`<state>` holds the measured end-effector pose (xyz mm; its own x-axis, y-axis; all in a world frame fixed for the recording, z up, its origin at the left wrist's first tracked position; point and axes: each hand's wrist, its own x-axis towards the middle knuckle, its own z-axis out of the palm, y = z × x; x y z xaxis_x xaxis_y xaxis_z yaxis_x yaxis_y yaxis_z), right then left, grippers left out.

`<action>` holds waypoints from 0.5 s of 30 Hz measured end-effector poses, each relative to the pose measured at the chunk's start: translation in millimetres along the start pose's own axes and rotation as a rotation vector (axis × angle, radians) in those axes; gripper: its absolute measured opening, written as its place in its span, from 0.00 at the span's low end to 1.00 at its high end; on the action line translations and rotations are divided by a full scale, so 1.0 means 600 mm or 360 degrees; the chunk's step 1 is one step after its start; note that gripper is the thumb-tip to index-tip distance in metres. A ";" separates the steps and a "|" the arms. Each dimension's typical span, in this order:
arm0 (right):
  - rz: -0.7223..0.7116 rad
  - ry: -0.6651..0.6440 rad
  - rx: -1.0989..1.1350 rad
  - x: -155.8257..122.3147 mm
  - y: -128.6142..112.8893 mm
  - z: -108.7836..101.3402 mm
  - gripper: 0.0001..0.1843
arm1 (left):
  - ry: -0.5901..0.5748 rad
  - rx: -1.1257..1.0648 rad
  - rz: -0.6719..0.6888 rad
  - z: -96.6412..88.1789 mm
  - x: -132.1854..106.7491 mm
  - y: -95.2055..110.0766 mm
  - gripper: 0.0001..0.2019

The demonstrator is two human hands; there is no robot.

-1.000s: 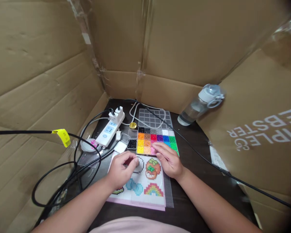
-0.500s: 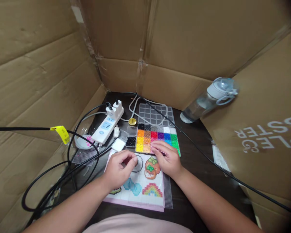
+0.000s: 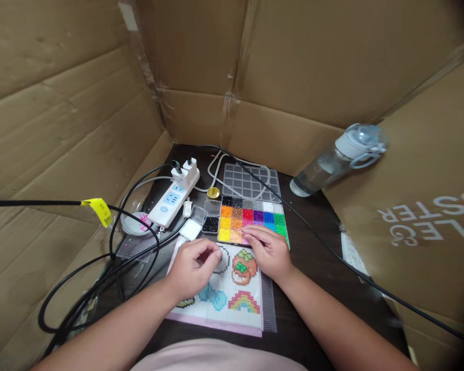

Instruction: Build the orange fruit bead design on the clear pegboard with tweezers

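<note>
My left hand [image 3: 191,270] rests on a pattern sheet [image 3: 235,314] printed with a rainbow, an orange fruit and blue shapes. Its fingers are curled, thumb and forefinger pinched over a grey outline; what they hold is hidden. My right hand [image 3: 272,253] lies at the near edge of a bead tray [image 3: 251,216] with several coloured compartments. Its fingers are pressed together on what looks like a thin tweezers-like tool [image 3: 251,235] pointing left over the pink beads. A clear pegboard strip [image 3: 268,309] shows at the sheet's right side.
Small boxes of black beads [image 3: 210,224] and white beads [image 3: 191,230] sit left of the tray, its clear lid [image 3: 251,181] behind. A white power strip [image 3: 173,200], looping black cables [image 3: 112,268], a water bottle [image 3: 334,161] and cardboard walls [image 3: 62,129] surround the dark table [image 3: 313,268].
The view has shifted a little. Both hands stay almost where they were, the right one still at the tray's near edge, the left still pinched over the sheet.
</note>
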<state>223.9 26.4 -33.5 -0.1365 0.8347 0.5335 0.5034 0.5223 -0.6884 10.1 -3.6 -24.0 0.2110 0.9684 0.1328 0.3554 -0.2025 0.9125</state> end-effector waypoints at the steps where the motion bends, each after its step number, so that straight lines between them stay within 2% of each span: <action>1: 0.0009 -0.0001 0.0006 0.000 0.000 0.000 0.09 | -0.0003 0.0003 0.0001 0.000 0.000 0.000 0.11; 10: 0.0038 0.0110 0.0015 0.003 -0.013 -0.007 0.09 | -0.0023 0.0063 0.0034 -0.001 0.001 -0.003 0.11; 15: 0.0180 0.0135 0.0070 0.000 -0.040 -0.039 0.07 | -0.0015 0.0045 0.0031 0.000 -0.001 -0.007 0.10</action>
<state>232.0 9.4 -5.4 -0.0076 0.8718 0.4897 0.4732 0.4346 -0.7663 8.7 -3.2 -27.9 0.2269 0.9628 0.1467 0.3765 -0.2257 0.8985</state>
